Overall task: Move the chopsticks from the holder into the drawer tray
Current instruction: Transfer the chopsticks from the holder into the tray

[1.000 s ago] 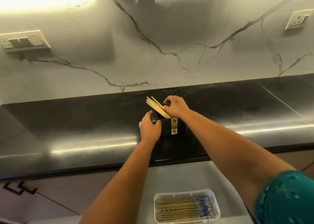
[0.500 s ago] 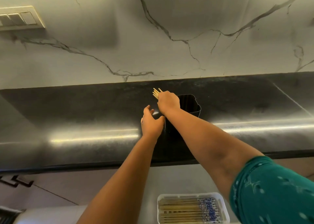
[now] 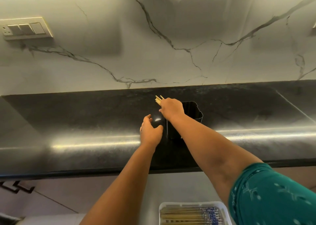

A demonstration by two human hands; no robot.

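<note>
Right hand (image 3: 171, 108) gripped pale bamboo chopsticks (image 3: 158, 100) at frame centre, above black square plastic holder (image 3: 193, 117) | left hand (image 3: 150, 132) relaxed beside holder | white tray (image 3: 193, 205) at bottom edge | advice: lift bundle clear, keep sticks parallel.

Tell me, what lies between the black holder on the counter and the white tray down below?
In the head view, between the holder and the tray: dark countertop, its front edge, and the right forearm crossing above.
</note>
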